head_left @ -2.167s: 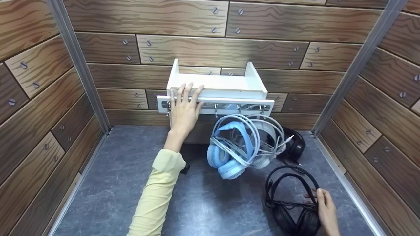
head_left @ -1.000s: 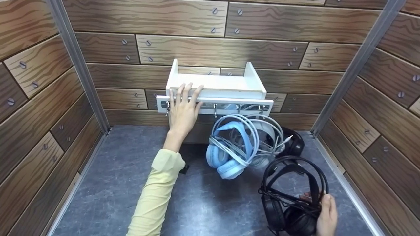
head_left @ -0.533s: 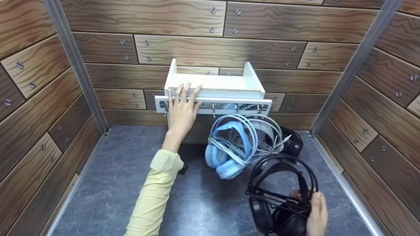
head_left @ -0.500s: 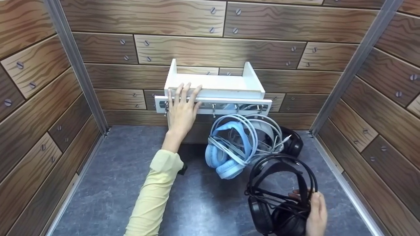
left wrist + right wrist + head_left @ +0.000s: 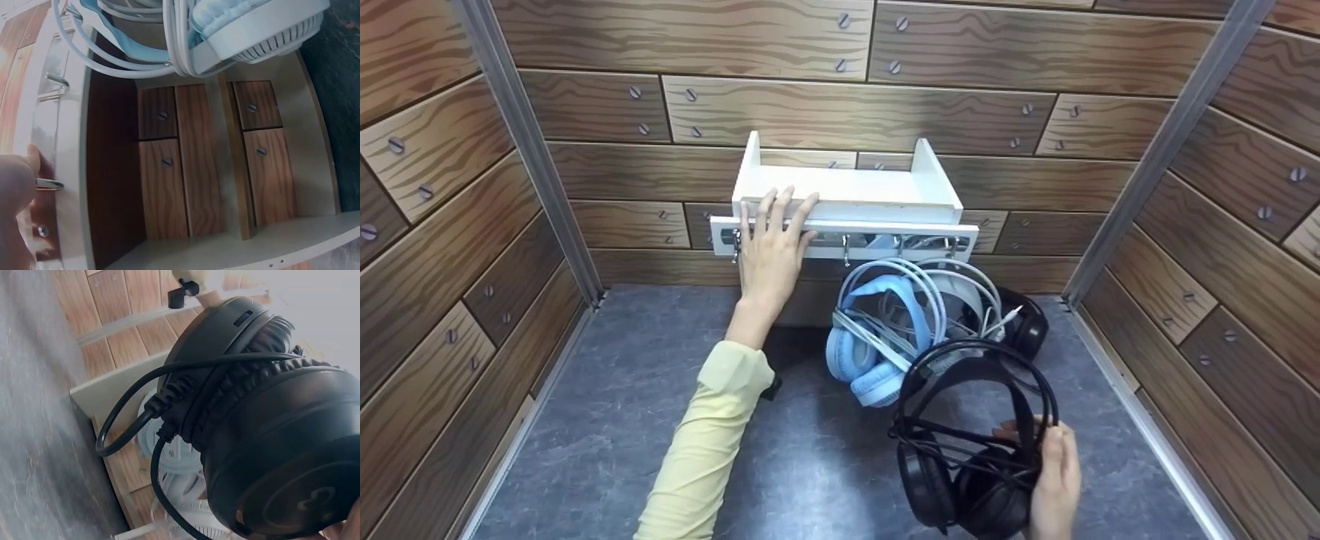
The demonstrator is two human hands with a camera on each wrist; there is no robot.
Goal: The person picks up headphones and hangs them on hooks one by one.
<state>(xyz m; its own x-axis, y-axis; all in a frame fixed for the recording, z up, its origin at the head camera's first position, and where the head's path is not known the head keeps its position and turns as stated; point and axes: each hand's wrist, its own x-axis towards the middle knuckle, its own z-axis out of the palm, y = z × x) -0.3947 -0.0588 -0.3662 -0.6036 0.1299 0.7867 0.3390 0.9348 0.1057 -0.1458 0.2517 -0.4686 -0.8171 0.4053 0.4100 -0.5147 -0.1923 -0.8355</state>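
Observation:
My right hand point(image 5: 1055, 472) grips the black headphones point(image 5: 924, 480) by the side, their cable wound about the band and ear cups. An ear cup of these black headphones point(image 5: 281, 450) fills much of the right wrist view. My left hand point(image 5: 771, 259) rests on the front of a white shelf point(image 5: 847, 186), fingers extended over its hook rail point(image 5: 877, 227). From the rail hang light-blue headphones point(image 5: 851, 354), with whitish-grey headphones point(image 5: 966, 289) behind them. In the left wrist view the blue headphones point(image 5: 264, 31) hang beside the shelf's open lower part.
Another black pair of headphones point(image 5: 1029, 324) is at the shelf's right end, partly hidden. Metal hooks point(image 5: 846, 249) line the rail. A dark grey tabletop point(image 5: 645, 390) lies below. Wood-patterned walls point(image 5: 607, 37) close in the back and both sides.
My right hand has lifted the black headphones and carried them leftward and toward the shelf; they now overlap the blue pair in view. My left hand has stayed on the rail.

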